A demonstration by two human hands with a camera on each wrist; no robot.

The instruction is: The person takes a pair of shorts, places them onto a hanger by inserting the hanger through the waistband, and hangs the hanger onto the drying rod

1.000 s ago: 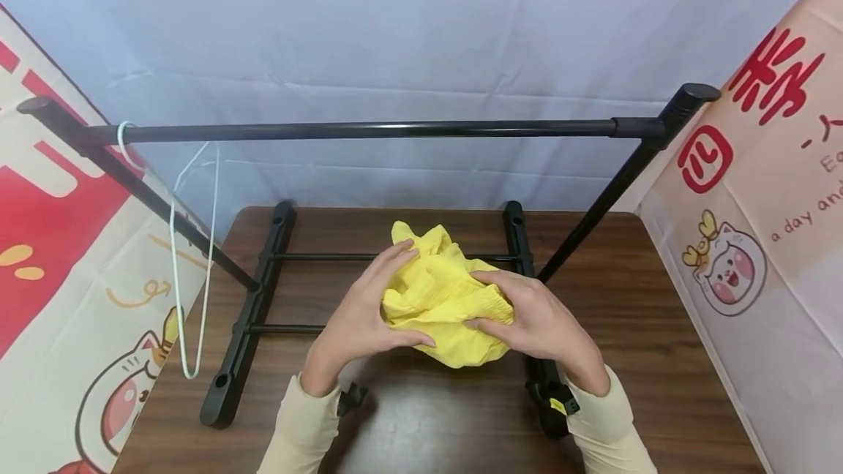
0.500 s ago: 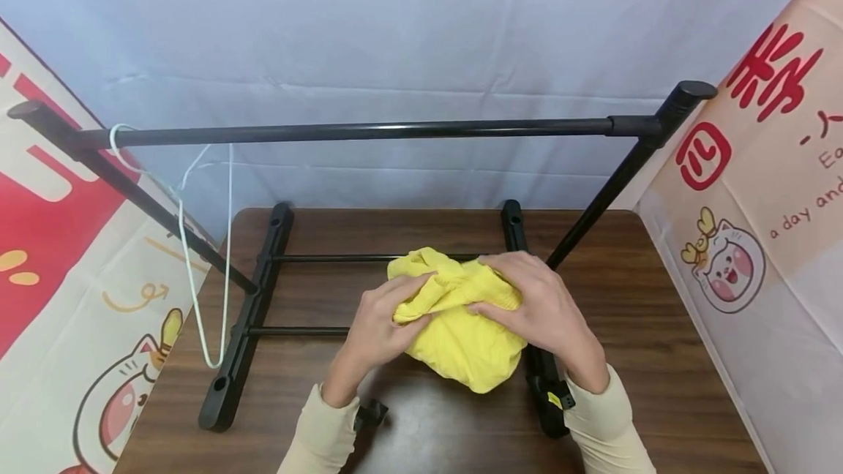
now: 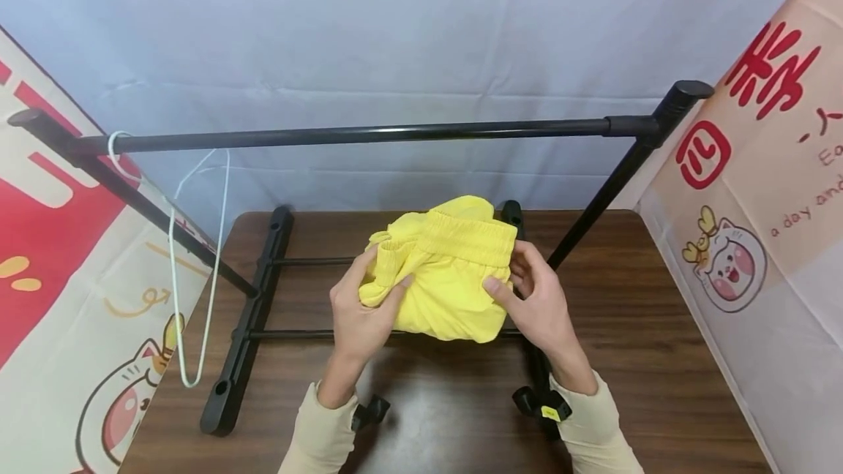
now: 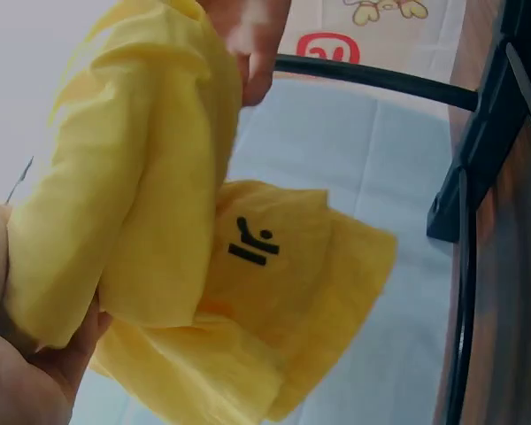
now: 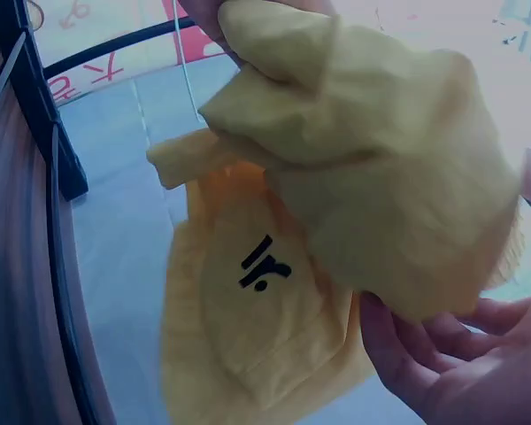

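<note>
Between left hand and right hand: soft yellow cloth garment with gathered waistband, each hand gripped near edge. Had just unfurled from crumpled lump; spread waistband suggested fabric partly sorted. White loop hanger hung left, untouched.

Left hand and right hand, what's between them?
The bunched yellow garment lies between the left hand and the right hand, gripped by both, as the head view shows.
</note>
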